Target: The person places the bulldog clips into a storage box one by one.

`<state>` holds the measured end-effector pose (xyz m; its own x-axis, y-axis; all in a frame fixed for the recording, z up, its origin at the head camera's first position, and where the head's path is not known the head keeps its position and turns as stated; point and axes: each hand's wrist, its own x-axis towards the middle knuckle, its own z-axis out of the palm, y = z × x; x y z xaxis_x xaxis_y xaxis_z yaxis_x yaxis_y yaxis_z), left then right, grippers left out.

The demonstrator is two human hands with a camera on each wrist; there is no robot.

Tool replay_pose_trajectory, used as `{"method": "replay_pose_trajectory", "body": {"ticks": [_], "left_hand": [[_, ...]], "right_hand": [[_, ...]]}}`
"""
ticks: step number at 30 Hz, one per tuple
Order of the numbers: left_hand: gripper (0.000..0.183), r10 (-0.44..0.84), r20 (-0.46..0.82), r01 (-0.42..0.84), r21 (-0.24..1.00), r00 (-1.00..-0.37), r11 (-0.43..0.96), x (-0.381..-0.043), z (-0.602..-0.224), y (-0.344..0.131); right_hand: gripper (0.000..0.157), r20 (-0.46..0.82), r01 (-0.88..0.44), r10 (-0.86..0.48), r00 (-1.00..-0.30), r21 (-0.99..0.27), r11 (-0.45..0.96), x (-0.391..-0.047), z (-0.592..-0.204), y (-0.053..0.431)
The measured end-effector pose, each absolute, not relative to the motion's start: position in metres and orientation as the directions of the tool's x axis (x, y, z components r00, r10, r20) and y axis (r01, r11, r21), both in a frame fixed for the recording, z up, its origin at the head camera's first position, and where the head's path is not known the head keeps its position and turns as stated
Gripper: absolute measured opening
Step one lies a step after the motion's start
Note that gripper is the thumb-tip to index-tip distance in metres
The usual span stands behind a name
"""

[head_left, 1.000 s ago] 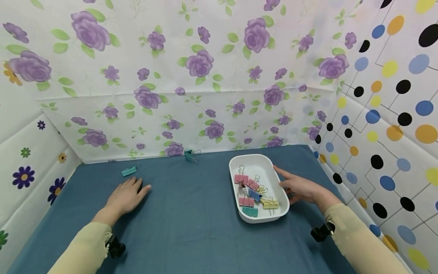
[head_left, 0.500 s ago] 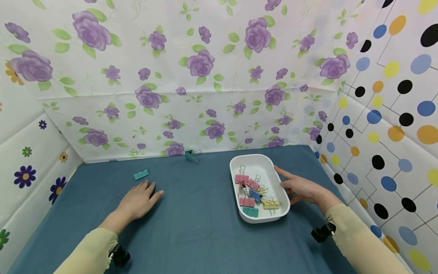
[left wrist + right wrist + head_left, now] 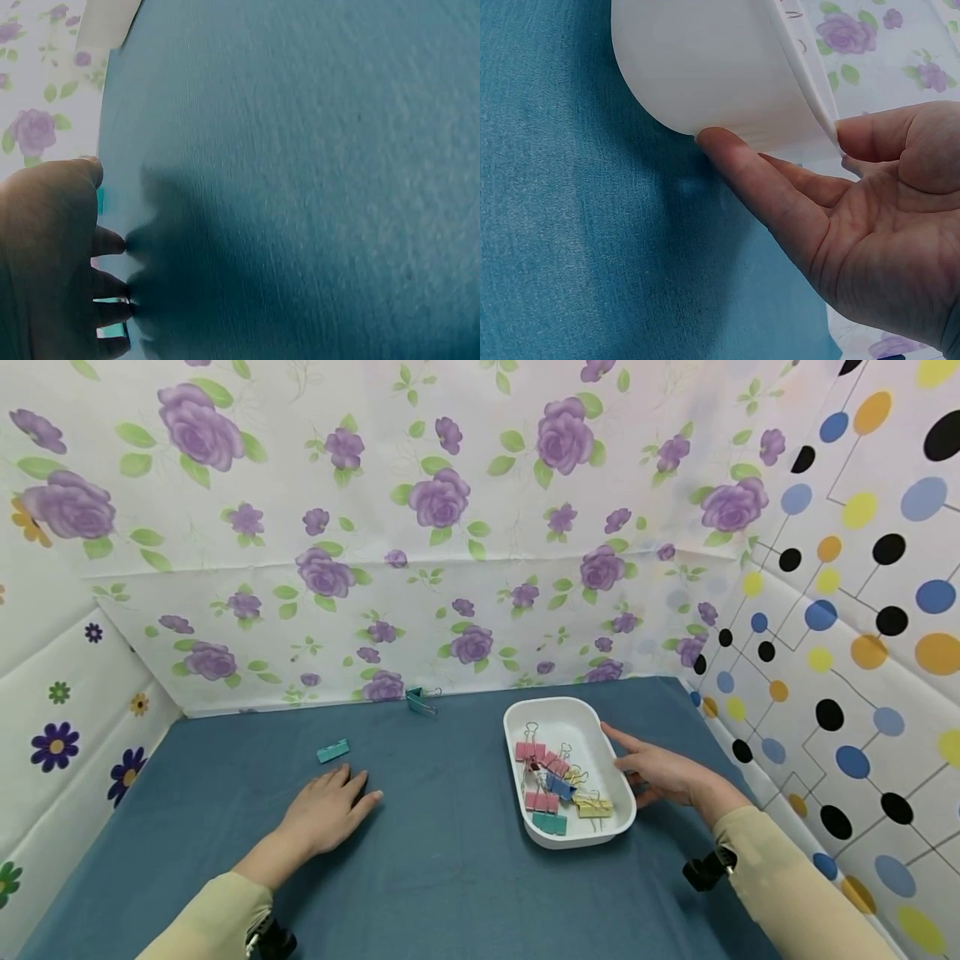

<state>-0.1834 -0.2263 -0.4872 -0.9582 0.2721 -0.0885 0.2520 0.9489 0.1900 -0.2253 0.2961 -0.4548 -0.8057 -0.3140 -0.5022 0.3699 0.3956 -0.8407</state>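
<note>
A teal binder clip lies on the blue cloth just beyond the fingertips of my left hand. That hand is low over the cloth, its fingers reaching forward and the thumb apart; whether the fingertips touch the clip's handles is hidden. Bits of teal show past the fingers in the left wrist view. My right hand holds the right side of a white tray. In the right wrist view its thumb is at the rim and its fingers are against the outer wall. Pink clips, a blue clip, yellow clips and a teal clip lie inside.
Another teal binder clip stands at the back edge of the cloth-covered table, against the floral wall sheet. A dotted sheet borders the right side, and a flower-patterned sheet the left.
My left hand has slid to the right and slightly nearer, and the teal clip by its fingertips has moved the same way. The right hand and the tray have stayed in place.
</note>
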Motion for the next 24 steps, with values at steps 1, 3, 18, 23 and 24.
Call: {"method": "replay_pose_trajectory", "body": {"ticks": [1,3,18,23,24], "left_hand": [[0.07,0.272,-0.083,0.253,0.189,-0.959,0.949,-0.183,-0.487,-0.225],[0.068,0.271,-0.063,0.256,0.182,-0.961,0.949,-0.183,-0.486,-0.224],[0.035,0.246,0.299,0.293,0.125,-0.922,0.948,-0.197,-0.455,-0.234],[0.036,0.21,0.332,0.27,0.145,-0.92,0.952,-0.203,-0.446,-0.245],[0.036,0.203,0.331,0.263,0.148,-0.922,0.953,-0.204,-0.445,-0.247]], "right_hand": [[0.071,-0.503,0.37,-0.312,-0.806,-0.84,0.397,-0.225,-0.455,0.296],[0.071,-0.503,0.369,-0.31,-0.807,-0.839,0.4,-0.225,-0.455,0.296],[0.071,-0.506,0.371,-0.311,-0.804,-0.837,0.402,-0.226,-0.454,0.296],[0.071,-0.508,0.373,-0.314,-0.802,-0.837,0.4,-0.227,-0.455,0.296],[0.071,-0.508,0.373,-0.315,-0.802,-0.837,0.399,-0.227,-0.455,0.296]]}}
